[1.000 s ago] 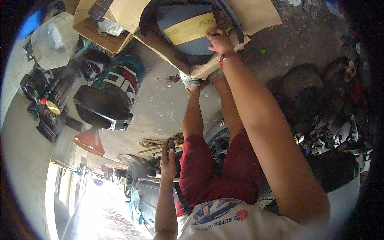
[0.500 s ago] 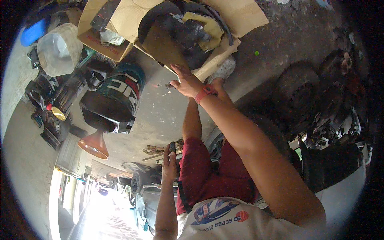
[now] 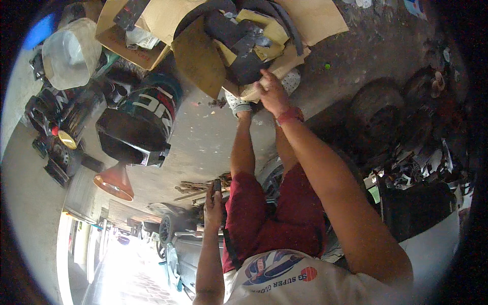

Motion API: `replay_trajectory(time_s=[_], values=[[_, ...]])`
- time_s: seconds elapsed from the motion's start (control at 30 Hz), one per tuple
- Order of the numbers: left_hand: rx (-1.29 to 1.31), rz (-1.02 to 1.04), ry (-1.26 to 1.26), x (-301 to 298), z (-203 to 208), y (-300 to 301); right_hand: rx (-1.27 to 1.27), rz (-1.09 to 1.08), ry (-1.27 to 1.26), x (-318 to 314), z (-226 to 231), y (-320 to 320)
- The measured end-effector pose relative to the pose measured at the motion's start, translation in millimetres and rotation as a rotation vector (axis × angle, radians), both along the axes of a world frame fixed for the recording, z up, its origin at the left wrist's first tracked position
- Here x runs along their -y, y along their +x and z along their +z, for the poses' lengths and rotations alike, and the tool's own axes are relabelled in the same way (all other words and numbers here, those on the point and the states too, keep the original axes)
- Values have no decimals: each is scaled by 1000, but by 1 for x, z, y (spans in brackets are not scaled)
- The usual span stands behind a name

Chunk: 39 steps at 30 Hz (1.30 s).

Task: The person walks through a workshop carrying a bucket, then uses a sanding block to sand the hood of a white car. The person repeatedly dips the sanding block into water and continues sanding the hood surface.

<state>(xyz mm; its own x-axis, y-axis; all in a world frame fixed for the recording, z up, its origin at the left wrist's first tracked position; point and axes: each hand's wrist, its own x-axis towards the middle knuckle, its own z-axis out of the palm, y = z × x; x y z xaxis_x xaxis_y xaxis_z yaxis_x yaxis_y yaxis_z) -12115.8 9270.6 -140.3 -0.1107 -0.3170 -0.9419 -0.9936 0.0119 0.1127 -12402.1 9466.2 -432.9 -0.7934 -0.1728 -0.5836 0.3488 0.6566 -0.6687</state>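
An open cardboard box [image 3: 322, 21] sits on the ground in front of my feet. Inside are dark curved pieces [image 3: 251, 68] and yellowish-brown scraps [image 3: 274, 31]. A brown panel [image 3: 198, 63] stands up along its left side. My right hand [image 3: 274, 94], a red watch on its wrist, is at the box's near edge with fingers bent around the cardboard there. The fingertips partly overlap the dark contents. Down by my left thigh, my left hand [image 3: 213, 207] is closed on a small dark object [image 3: 217, 185], too small to make out.
Left of the box stand a smaller carton [image 3: 134, 56], a cloudy plastic container [image 3: 71, 53], a dark-green and black container [image 3: 134, 124] and an orange funnel [image 3: 114, 182]. Tyres [image 3: 376, 109] and heaped parts [image 3: 406, 170] line the right. A parked vehicle [image 3: 195, 254] is behind me.
My right hand has moved right along the box's near edge, its fingers now more bent. The brown panel at the left shows more fully. My left hand still holds the small dark object.
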Motion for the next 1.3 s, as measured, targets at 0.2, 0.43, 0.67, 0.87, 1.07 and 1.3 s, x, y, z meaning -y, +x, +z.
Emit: replay_trajectory(time_s=[0.2, 0.43, 0.67, 0.87, 1.07, 1.3], values=[[66, 96, 31, 0, 3, -9, -257, -164, -68, -37, 21, -40], [63, 32, 31, 2, 2, -11, -396, -177, 28, -32, 35, -99], [11, 98, 24, 4, 1, 8, -675, -140, 220, -34, 26, -142], [-17, 157, 28, 4, 2, 3, -662, -95, 195, -39, 7, -158], [52, 257, 90, 5, -8, 30, -616, -104, 273, -34, 6, -160], [121, 98, 49, 10, 0, 13, -565, -161, 274, -32, 6, -151]])
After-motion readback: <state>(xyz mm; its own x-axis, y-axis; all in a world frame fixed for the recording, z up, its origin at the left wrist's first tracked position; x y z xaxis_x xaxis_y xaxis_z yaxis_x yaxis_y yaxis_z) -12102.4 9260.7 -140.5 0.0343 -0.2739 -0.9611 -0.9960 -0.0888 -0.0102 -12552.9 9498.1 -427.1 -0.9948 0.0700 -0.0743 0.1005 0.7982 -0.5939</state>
